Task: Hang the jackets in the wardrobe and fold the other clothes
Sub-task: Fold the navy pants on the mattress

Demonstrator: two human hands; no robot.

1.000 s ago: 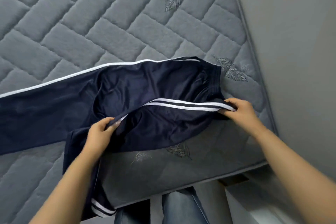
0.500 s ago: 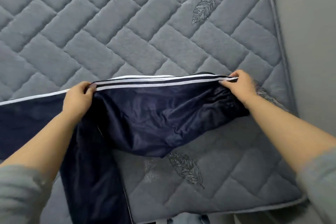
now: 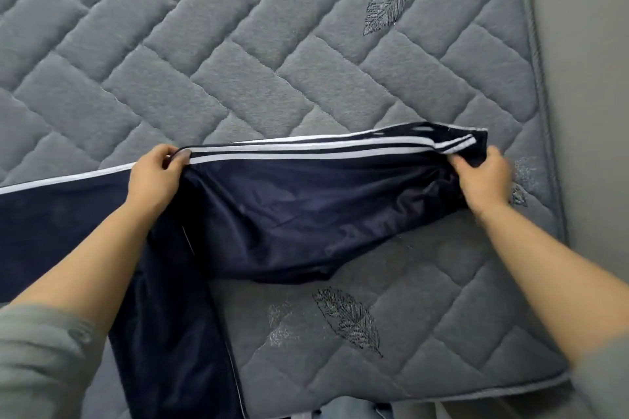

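Near mattress (image 3: pixel 306 61) right edge, left hand (image 3: pixel 155 177), right hand (image 3: pixel 483 178) pinching trousers (image 3: pixel 306 207)

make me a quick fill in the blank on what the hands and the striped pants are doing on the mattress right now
1. Both hands grip the navy track pants along the edge with the ____ stripes.
2. The left hand and the right hand hold that edge stretched out ____ them.
3. The pants lie on a grey quilted mattress stitched with ____ motifs.
4. One leg of the pants hangs over the mattress's ____ edge.

Missing words: white; between; leaf; near
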